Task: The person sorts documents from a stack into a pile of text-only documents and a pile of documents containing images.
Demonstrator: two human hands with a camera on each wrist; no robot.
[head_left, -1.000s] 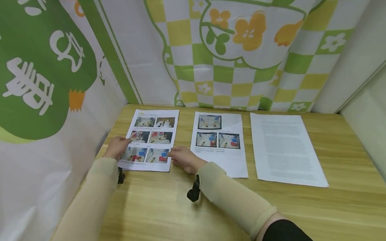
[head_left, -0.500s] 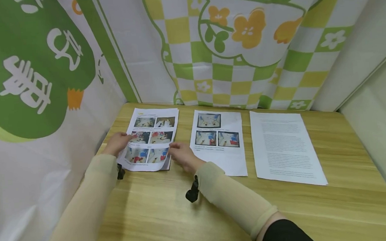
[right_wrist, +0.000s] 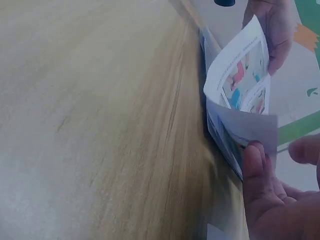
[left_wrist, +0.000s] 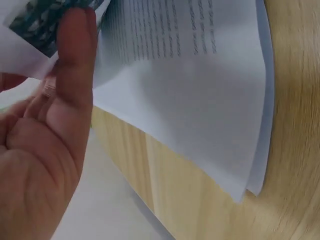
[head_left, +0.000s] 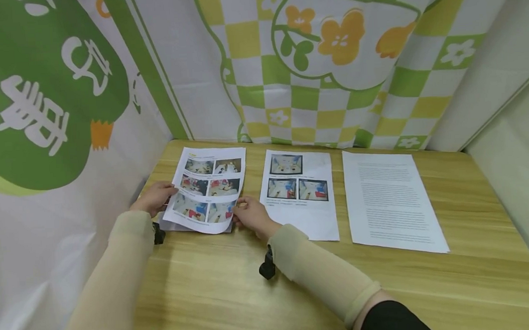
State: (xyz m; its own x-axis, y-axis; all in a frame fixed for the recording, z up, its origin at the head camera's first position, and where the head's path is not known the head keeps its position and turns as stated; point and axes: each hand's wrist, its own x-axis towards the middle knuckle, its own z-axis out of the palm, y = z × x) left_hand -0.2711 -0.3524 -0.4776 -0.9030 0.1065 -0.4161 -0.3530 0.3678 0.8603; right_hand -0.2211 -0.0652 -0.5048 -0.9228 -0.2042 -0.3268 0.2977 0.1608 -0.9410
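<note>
The printed sheet (head_left: 206,193) has several colour photos in rows and lies over a stack at the table's left side. Its near part is raised and curved. My left hand (head_left: 153,197) pinches its left edge; in the left wrist view the thumb (left_wrist: 76,55) lies against the paper. At the right edge my right hand (head_left: 254,216) holds the sheet near its lower corner; the right wrist view shows the bent paper edge between the fingers. Below it, a text page (left_wrist: 185,95) shows, its own near corner slightly apart from another sheet beneath.
A page with three photos (head_left: 294,223) lies just right of my right hand, partly behind it. Farther right is a stack of text pages (head_left: 392,203). All rest on the wooden table (head_left: 208,287). Patterned curtains (head_left: 309,83) hang behind and on the left.
The sheet lay flat at first; its near edge has lifted and bowed, uncovering the page below. My left hand has shifted slightly left and the right hand has stayed close to the right edge.
</note>
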